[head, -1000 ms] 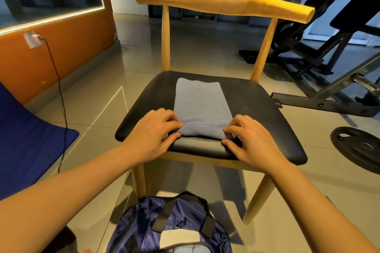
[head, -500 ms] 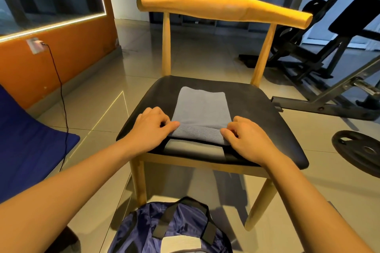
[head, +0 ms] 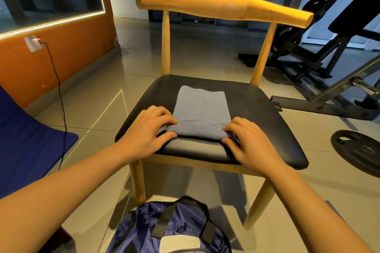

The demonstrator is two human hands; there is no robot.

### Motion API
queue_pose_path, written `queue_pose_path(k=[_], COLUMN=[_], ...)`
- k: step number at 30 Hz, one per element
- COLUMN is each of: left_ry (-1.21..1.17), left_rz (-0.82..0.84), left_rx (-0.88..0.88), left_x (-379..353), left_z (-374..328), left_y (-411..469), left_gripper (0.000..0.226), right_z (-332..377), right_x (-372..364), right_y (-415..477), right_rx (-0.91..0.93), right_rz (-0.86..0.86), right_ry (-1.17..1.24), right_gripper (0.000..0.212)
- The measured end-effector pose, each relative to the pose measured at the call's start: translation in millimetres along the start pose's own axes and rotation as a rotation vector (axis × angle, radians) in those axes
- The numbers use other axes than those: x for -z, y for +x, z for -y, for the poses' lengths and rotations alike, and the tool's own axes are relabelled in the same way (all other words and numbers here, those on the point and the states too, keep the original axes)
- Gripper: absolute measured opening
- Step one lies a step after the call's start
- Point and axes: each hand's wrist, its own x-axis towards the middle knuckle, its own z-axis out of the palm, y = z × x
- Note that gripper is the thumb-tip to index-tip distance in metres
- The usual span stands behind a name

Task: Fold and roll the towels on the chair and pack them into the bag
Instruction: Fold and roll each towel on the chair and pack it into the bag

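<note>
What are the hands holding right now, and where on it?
Both hands, left and right, grip the grey towel at the two ends of its rolled near edge.

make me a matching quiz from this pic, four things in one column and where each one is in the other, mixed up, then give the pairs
Things
1. grey towel
2. blue bag
3. weight plate
4. black cable

Places
A. on the floor to the right of the chair
B. hanging down the orange wall from a socket
C. on the black seat, its near end rolled under the left hand and right hand
D. on the floor in front of the chair, below the arms

Pairs: 1-C, 2-D, 3-A, 4-B
</note>
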Motion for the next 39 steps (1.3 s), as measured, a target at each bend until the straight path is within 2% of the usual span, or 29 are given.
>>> queue_pose_path(k=[4, 8, 10, 12, 15, 18, 22, 25, 28, 31, 34, 37, 39], left_ry=[-0.088, -0.141, -0.118, -0.054, -0.074, -0.060, -0.052, -0.078, -0.161, -0.254, -0.293, -0.284, -0.268], left_rz=[0.055, 0.119, 0.124, 0.083, -0.089, -0.195, -0.107, -0.044, -0.020, 0.051, 0.090, 0.058, -0.005], left_rx=[0.138, 0.264, 0.300, 0.288, 0.234, 0.032, -0.064, -0.041, 0.023, 0.109, 0.171, 0.214, 0.261], left_x=[-1, -1, -3, -3, -3, -5, -7, -7, -4, 1, 1, 1, 1], left_z=[-8, -12, -13, -14, -17, -19, -9, -1, -3, -8, -10, -9, -8], left_y=[8, 14, 18, 21, 21, 12, -2, -1, 6, 13, 20, 26, 30], left_gripper=[0.013, 0.025, 0.026, 0.030, 0.016, 0.011, 0.028, 0.040, 0.034, 0.015, 0.014, 0.017, 0.017], right_z=[0, 1, 3, 4, 6, 7, 2, -1, 1, -2, -5, -4, -4], right_x=[6, 13, 12, 8, 2, -4, -2, -2, 1, 12, 16, 11, 6], right_y=[7, 15, 20, 24, 22, 15, 3, -1, 3, 10, 16, 21, 23], right_rx=[-0.118, -0.265, -0.310, -0.316, -0.238, -0.082, -0.024, -0.028, -0.070, -0.184, -0.269, -0.326, -0.319], right_rz=[0.106, 0.240, 0.271, 0.209, -0.068, -0.188, -0.101, -0.019, -0.011, 0.116, 0.181, 0.156, 0.051], right_ry=[0.117, 0.242, 0.205, 0.108, 0.061, 0.015, 0.022, -0.002, 0.119, 0.264, 0.367, 0.365, 0.320], right_gripper=[0.020, 0.035, 0.040, 0.037, 0.018, 0.016, 0.026, 0.033, 0.022, 0.016, 0.027, 0.038, 0.028])
